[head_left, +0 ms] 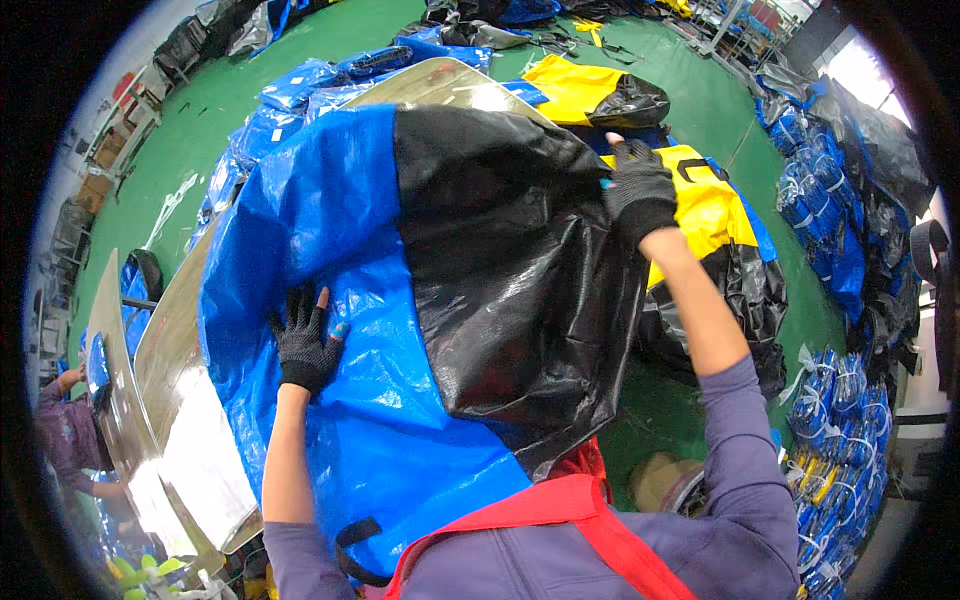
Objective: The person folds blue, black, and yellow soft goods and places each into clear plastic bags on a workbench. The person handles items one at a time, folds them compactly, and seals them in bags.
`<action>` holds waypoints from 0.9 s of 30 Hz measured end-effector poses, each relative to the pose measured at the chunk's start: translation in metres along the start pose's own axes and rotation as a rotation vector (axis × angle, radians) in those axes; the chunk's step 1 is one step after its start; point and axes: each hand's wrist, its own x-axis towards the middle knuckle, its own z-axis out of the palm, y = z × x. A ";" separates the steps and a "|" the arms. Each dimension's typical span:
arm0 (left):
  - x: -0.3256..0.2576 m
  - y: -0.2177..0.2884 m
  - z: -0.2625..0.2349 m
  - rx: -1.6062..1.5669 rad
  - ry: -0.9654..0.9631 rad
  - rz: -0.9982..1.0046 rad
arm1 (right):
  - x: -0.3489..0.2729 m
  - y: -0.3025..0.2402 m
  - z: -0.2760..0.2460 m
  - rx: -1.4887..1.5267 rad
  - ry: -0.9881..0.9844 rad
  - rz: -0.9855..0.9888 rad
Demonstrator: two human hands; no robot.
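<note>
- While the left hand (308, 342) lies spread on the blue-and-black sheet (470, 290), steady pressure should limit slipping.
- Right hand (638, 187) bends at its edge; cannot tell if pinching.

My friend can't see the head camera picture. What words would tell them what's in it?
A large, shiny blue-and-black sheet lies under a person's gloved left hand, spread on its blue side, with the gloved right hand at its black edge. Yellow-and-black material and tied blue bundles are to the right, with green floor around.
</note>
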 end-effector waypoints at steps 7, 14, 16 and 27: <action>0.003 -0.003 -0.007 0.081 -0.114 -0.153 | -0.038 -0.081 -0.004 0.100 -0.517 -0.525; 0.005 0.078 -0.026 -0.497 0.164 0.194 | -0.088 -0.026 -0.064 0.041 -0.344 0.328; 0.002 0.115 -0.021 -0.298 0.030 0.449 | -0.110 -0.011 -0.058 0.196 -0.554 0.122; -0.089 0.060 -0.090 -0.198 0.419 -0.106 | -0.049 -0.094 -0.053 0.359 -0.426 -0.465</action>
